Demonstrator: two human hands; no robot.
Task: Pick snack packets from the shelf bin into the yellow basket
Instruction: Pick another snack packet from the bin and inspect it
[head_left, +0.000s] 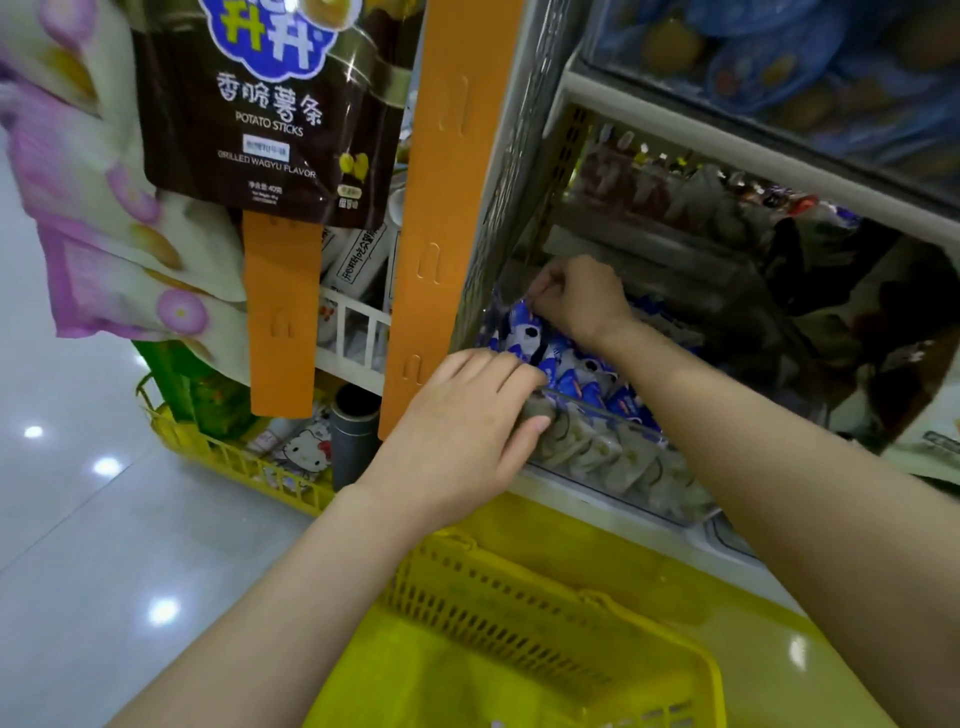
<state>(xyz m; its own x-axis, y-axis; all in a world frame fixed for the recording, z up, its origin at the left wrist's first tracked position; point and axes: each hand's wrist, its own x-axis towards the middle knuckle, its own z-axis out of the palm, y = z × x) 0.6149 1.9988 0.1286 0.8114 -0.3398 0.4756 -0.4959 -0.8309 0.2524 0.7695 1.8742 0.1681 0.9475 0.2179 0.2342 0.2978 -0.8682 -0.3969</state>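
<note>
The right hand (576, 304) reaches over the far-left part of the bin, wrist bent down. Its curled fingers pinch the crinkled top of one glossy blue-white packet (523, 323). The left hand (462, 421) grips the bin (613, 457) at its near rim, with the fingers over the edge and the thumb on the clear plastic front wall. More packets (582, 371) lie tightly packed inside. A perforated side wall (498, 208) closes the left, and a white shelf board (727, 135) hangs above. The basket (519, 613), yellow hard plastic with slotted walls, stands open, nearer and below.

Basket (524, 592) before shelf bin (613, 410), packets (569, 364) inside
</note>
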